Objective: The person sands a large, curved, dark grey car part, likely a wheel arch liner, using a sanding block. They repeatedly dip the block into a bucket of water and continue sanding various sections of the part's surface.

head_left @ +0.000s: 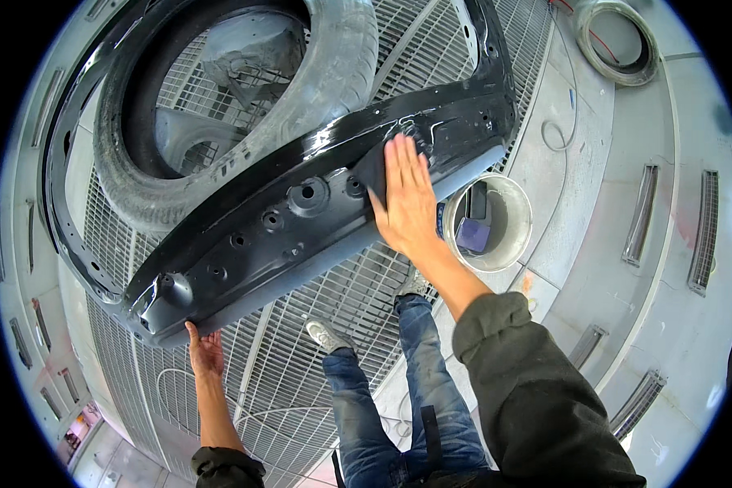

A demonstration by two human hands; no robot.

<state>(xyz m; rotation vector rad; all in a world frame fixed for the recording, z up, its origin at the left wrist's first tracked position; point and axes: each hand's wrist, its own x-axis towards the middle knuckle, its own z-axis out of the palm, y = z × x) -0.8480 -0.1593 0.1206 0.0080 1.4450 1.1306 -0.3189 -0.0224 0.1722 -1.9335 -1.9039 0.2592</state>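
A glossy black car tailgate (244, 236) with a framed opening lies slanted across the view, with round holes and pressed hollows along its broad lower part. My left hand (206, 351) grips its near left corner, thumb on top and fingers partly hidden underneath. Farther along to the right, my right hand (407, 195) lies flat on the panel, its fingers stretched out. Beneath that palm is a thin dark sheet (372, 172), which looks like sandpaper. Much of the sheet is covered by the hand. The surface around it shines as if wet.
A worn tyre (134, 175) sits under the tailgate, showing through its opening. Right of the panel stands a white bucket (516, 224) holding a purple block (472, 234) and dark items. A hose (572, 106) trails over the floor toward another tyre (587, 41). Metal grating (317, 293) lies beneath.
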